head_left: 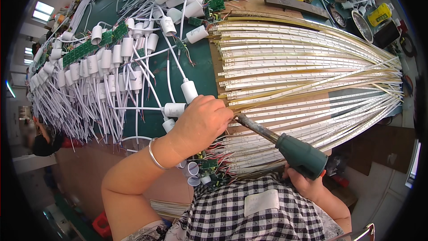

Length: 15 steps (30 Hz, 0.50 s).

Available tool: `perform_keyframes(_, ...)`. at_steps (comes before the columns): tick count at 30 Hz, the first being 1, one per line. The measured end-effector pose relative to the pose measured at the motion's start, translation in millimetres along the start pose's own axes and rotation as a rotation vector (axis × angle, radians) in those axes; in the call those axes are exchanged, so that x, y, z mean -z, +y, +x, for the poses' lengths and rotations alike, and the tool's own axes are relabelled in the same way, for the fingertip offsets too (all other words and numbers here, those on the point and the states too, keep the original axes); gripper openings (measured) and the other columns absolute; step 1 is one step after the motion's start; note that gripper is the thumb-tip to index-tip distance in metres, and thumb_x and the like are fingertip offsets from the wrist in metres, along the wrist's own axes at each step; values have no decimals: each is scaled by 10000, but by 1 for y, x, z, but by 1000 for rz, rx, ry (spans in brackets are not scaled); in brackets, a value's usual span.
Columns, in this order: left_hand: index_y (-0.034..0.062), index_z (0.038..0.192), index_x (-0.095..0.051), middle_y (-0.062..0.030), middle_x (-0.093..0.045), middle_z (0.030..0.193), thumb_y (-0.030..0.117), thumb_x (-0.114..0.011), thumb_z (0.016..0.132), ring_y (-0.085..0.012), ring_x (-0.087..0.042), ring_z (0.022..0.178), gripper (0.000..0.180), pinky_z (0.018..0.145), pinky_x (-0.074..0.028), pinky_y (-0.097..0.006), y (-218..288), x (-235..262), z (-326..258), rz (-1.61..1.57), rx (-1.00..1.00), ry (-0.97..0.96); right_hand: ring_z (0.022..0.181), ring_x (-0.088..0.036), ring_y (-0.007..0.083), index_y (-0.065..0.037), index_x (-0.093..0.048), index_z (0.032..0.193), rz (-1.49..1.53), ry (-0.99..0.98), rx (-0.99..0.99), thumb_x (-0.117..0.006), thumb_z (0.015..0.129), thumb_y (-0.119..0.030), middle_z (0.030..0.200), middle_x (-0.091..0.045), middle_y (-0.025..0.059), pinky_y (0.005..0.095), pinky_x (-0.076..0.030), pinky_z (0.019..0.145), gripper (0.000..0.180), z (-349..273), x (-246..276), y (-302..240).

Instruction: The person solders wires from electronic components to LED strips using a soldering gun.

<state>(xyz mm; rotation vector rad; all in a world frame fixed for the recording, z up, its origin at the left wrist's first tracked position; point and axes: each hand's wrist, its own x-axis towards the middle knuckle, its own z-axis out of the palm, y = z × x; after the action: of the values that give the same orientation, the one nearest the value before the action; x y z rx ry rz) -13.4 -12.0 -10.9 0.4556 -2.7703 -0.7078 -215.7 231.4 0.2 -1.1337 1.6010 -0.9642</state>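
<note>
The soldering iron point(285, 145) in your right hand point(307, 183) sits low and right of centre, its fingers wrapped around the green handle while the dark metal shaft slants up-left to a tip just beside your left hand point(203, 122). Judge it as light but rigid, and keep to the handle, since the shaft looks scorched and likely hot. Your left hand is curled down over the near ends of the LED strips point(303, 71); what its fingertips pinch is hidden beneath the knuckles. Those strips look thin, springy and easily kinked, so press them flat near the ends rather than lifting mid-span. They fan out rightward over a brown board point(214, 62). To the left lies a tangle of white capsule-shaped drivers point(111, 62) with thin wires and small green circuit boards point(80, 51), on the green tabletop point(200, 73).
</note>
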Motion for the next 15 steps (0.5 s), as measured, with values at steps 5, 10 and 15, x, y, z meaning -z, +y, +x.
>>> perform_keyframes(5, 60, 804, -638, -63, -580, 773, 50, -708, 713, -260, -562, 749, 115, 703, -451, -364, 0, -1, 1, -4, 6, -4, 681, -635, 190, 46, -508, 1210, 216, 53, -25, -513, 824, -18, 1039, -637, 141, 318, -528, 665, 392, 0, -2, -10)
perform_keyframes(10, 61, 810, -643, -60, -580, 773, 52, -710, 713, -258, -560, 748, 119, 707, -449, -363, 0, 0, 0, 2, 3, -7, 684, -639, 204, 53, -471, 1260, 195, 72, -49, -544, 835, -72, 1176, -603, 155, 324, -533, 663, 449, -8, 5, -7)
perform_keyframes(15, 66, 814, -647, -56, -576, 767, 48, -711, 710, -250, -555, 739, 123, 701, -446, -358, 1, 1, -1, 6, 0, -11, 680, -634, 191, 47, -467, 1278, 189, 110, -30, -542, 853, -67, 1187, -601, 149, 307, -532, 659, 446, -16, 9, 1)
